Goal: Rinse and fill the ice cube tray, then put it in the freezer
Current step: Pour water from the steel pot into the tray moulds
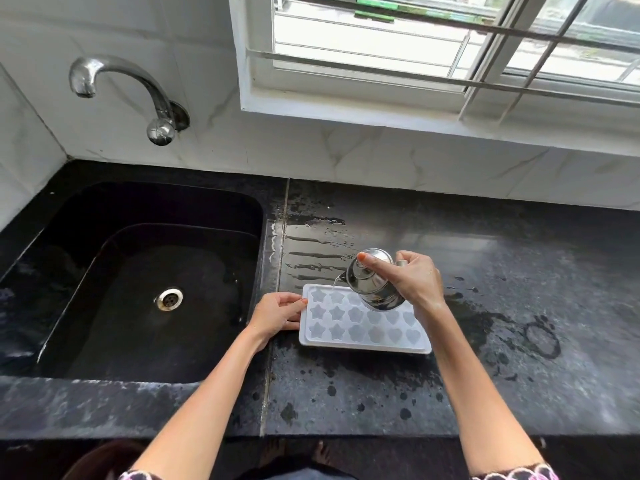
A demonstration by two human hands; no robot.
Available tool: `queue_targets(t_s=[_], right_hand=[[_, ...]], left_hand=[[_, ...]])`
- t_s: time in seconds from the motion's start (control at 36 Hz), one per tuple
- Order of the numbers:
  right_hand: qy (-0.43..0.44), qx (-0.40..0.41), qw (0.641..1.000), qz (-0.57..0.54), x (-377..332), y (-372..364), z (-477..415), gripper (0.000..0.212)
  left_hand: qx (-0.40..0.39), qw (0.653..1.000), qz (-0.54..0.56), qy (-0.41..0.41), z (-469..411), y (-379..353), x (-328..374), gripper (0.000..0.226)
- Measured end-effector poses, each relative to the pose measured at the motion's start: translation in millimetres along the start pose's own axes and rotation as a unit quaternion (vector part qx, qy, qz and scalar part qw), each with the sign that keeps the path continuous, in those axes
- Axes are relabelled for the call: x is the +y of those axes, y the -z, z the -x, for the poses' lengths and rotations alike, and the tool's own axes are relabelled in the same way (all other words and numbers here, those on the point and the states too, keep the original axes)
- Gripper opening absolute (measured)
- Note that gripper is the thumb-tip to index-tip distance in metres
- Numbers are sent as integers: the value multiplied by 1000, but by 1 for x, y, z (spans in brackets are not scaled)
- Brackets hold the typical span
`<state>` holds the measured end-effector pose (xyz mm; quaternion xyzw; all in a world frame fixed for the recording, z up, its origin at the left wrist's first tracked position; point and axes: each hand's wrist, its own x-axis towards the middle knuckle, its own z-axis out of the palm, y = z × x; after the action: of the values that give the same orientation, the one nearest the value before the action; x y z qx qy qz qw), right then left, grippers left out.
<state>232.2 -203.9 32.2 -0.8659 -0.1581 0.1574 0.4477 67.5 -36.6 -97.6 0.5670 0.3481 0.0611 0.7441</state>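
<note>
A white ice cube tray point(349, 336) with star and heart moulds lies flat on the black counter, just right of the sink. My left hand point(277, 315) holds its left edge, fingers curled against the rim. My right hand point(412, 277) grips a small steel jug point(372, 284) tilted to the left above the tray's far side. A thin stream of water runs from the jug's spout into a mould near the tray's far left corner. The jug hides a few of the far-row moulds.
A deep black sink point(138, 282) with a steel drain point(168, 299) lies to the left, under a wall tap point(114, 84). The black stone counter point(519, 306) is wet with streaks and drops. A barred window point(450, 46) sits above the tiled wall.
</note>
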Motion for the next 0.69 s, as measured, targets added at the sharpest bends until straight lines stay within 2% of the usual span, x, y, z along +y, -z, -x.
queue_targets(t_s=[0.69], right_hand=[[7, 3, 1000, 4, -2, -14, -1, 74]], left_hand=[[7, 1000, -6, 3, 1, -1, 2, 11]])
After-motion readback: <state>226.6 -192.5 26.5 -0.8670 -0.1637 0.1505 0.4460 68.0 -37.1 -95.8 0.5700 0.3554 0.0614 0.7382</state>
